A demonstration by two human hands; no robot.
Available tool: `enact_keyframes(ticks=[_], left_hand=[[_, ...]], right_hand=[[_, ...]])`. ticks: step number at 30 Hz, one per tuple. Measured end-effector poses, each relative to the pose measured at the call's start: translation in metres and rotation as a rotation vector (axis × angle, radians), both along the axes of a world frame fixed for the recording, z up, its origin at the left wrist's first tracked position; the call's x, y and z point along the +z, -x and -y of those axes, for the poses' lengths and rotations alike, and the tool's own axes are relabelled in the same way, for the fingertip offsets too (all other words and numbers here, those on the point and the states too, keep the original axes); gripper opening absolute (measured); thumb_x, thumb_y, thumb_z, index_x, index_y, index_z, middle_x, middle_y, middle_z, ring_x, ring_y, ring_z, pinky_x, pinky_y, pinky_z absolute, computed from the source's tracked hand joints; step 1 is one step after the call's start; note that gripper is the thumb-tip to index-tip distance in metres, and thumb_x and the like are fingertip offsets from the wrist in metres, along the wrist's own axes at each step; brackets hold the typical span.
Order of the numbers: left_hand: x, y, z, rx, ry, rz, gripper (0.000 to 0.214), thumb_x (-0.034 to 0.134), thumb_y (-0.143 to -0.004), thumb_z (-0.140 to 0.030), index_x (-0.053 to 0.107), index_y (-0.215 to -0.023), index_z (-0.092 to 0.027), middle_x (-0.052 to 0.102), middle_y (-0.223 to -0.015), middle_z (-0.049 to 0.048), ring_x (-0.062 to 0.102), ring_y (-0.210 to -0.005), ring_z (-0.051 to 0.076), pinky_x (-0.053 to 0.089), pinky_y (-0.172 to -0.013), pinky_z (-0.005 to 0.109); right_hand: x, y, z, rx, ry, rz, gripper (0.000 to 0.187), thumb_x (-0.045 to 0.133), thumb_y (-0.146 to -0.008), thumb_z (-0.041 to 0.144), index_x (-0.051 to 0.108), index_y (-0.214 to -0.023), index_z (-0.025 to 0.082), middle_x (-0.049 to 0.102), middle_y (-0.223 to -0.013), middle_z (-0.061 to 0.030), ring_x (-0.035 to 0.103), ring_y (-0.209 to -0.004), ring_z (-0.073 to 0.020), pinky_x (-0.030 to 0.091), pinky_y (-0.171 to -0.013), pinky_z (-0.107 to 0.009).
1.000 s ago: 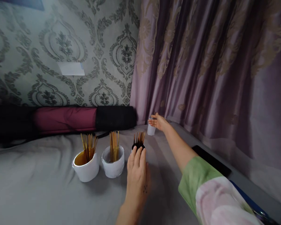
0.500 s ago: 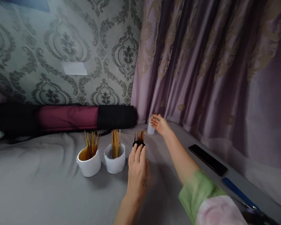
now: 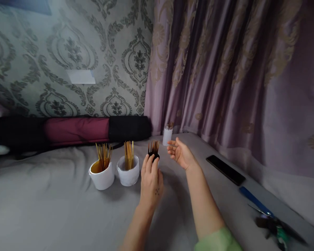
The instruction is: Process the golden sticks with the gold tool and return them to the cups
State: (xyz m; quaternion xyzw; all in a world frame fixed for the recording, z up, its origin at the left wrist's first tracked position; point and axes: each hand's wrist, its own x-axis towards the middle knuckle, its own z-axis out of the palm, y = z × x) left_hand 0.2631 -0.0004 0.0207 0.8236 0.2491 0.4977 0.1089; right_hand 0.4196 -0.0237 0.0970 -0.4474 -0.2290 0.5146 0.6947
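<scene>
A small cup (image 3: 154, 156) with a dark mouth and several thin brown sticks (image 3: 154, 146) in it stands in the middle. My left hand (image 3: 150, 177) is around its near side and hides most of its body; the fingers lie at the rim. To its right, my right hand (image 3: 181, 153) hangs open with curled fingers apart and nothing in them. Just behind that hand is a narrow white container (image 3: 167, 136) with sticks showing at its top. Two white cups, one yellow inside (image 3: 102, 177) and one with a greyish inside (image 3: 128, 176), hold upright sticks on the left.
A grey sheet (image 3: 54, 216) covers the surface. A black phone (image 3: 225, 169) lies at the right, with a blue strip-like tool (image 3: 255, 201) and a dark cluttered pile (image 3: 274, 226) nearer. A maroon and black roll (image 3: 77, 130) lies along the wall, beside purple curtains (image 3: 211, 69).
My right hand has drawn back toward me from the narrow white container, leaving it standing by the curtain. My left hand stays at the middle cup. The view has shifted slightly.
</scene>
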Motion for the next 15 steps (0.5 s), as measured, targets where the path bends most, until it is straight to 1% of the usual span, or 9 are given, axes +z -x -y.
enact_keyframes(ticks=[5,9,13,15], left_hand=[[0.0,0.0,0.0,0.005,0.005,0.011,0.038,0.038,-0.082,-0.01,0.044,-0.119,-0.017,0.04,-0.131,0.0133,0.022,-0.13,0.026,0.031,-0.1,0.049],[-0.002,0.0,-0.002,0.008,0.019,0.024,0.037,0.038,-0.083,-0.011,0.044,-0.119,-0.017,0.039,-0.131,0.0138,0.023,-0.129,0.026,0.031,-0.099,0.05],[-0.004,0.001,-0.006,0.027,0.042,0.049,0.036,0.039,-0.083,-0.013,0.043,-0.118,-0.017,0.041,-0.129,0.0138,0.025,-0.128,0.025,0.029,-0.099,0.051],[-0.005,0.002,-0.008,0.029,0.065,0.048,0.034,0.039,-0.084,-0.013,0.045,-0.117,-0.018,0.04,-0.129,0.0136,0.025,-0.128,0.025,0.029,-0.099,0.051]], right_hand=[[-0.012,0.015,0.008,0.136,0.009,0.07,0.04,0.035,-0.087,0.046,0.06,-0.088,0.015,0.062,-0.061,-0.0027,0.058,-0.049,-0.0086,0.038,-0.037,-0.015],[-0.022,0.022,0.006,0.205,0.028,0.115,0.043,0.034,-0.086,0.049,0.06,-0.091,0.015,0.06,-0.059,-0.002,0.055,-0.047,-0.0079,0.037,-0.038,-0.015],[-0.027,0.025,0.003,0.274,0.084,0.168,0.046,0.03,-0.087,0.05,0.06,-0.098,0.017,0.06,-0.058,-0.0022,0.054,-0.047,-0.0086,0.037,-0.038,-0.015],[-0.028,0.027,0.001,0.286,0.095,0.221,0.047,0.03,-0.086,0.052,0.06,-0.1,0.018,0.059,-0.057,-0.0019,0.053,-0.046,-0.0085,0.037,-0.039,-0.016]])
